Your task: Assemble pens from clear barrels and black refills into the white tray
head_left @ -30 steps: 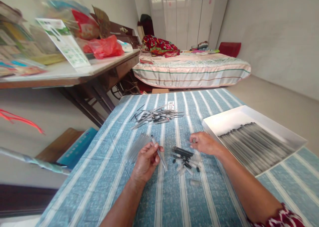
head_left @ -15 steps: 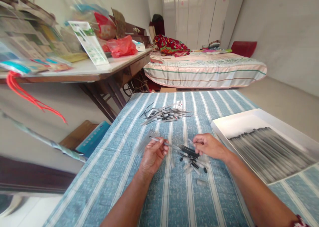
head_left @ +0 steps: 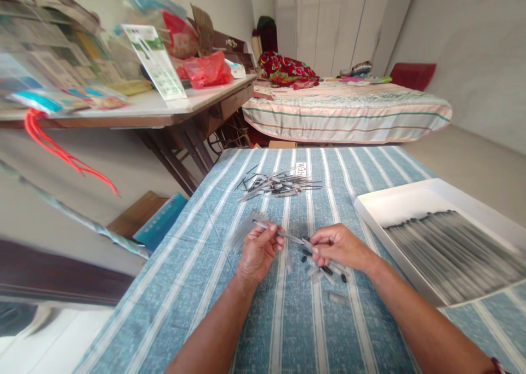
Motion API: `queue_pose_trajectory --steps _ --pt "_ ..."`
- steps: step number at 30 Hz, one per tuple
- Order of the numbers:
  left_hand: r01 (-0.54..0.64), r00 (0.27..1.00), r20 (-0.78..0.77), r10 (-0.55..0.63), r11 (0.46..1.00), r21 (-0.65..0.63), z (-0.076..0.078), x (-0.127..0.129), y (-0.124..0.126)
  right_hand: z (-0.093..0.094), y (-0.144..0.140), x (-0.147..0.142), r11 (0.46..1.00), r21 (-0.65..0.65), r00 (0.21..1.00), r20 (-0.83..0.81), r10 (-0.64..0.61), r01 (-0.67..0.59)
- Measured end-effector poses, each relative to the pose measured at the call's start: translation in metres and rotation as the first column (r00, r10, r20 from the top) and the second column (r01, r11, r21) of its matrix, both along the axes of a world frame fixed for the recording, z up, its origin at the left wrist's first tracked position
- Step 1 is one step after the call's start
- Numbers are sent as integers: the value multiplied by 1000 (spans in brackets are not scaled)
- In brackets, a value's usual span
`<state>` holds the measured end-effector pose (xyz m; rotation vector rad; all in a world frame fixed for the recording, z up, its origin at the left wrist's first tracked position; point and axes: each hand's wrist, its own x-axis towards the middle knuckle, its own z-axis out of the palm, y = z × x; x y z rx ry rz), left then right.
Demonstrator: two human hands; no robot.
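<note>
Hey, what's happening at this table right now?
A person sits at a blue striped tablecloth. The left hand grips a clear pen barrel, and the right hand meets its far end over a small pile of caps and tips. More loose parts lie farther back, and a white tray of finished pens sits right.

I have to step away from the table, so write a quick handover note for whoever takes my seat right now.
Left hand: holds a clear pen tube, tip pointing right.
Right hand: fingers pinched at the tube's right end, over the small pile of caps and parts.
Loose refills and tubes lie further back on the striped cloth.
Done: the white tray on the right holds rows of pens.
Left: this pen, plus both loose piles.
</note>
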<state>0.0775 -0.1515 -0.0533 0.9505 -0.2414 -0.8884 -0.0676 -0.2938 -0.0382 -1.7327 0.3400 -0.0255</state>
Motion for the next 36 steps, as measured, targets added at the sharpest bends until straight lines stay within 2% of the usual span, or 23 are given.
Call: queue_pose_trajectory --steps 8,16,19,24,36 --pt "5 1000 27 -6 1000 27 -1 -3 -1 -1 7 5 996 -50 997 35 -75 77" --pt "54 999 -12 -53 996 72 -1 -2 0 -7 17 7 979 -117 976 163 -146 166" --pt "87 996 -10 -87 991 98 1 -2 0 -6 20 7 961 -197 966 210 -154 196" --pt "62 997 34 -67 990 125 5 -5 1 -7 24 7 917 -316 952 261 -160 241" --pt "44 999 -29 -41 990 137 4 -13 2 -8 30 7 845 -457 940 309 -142 278"
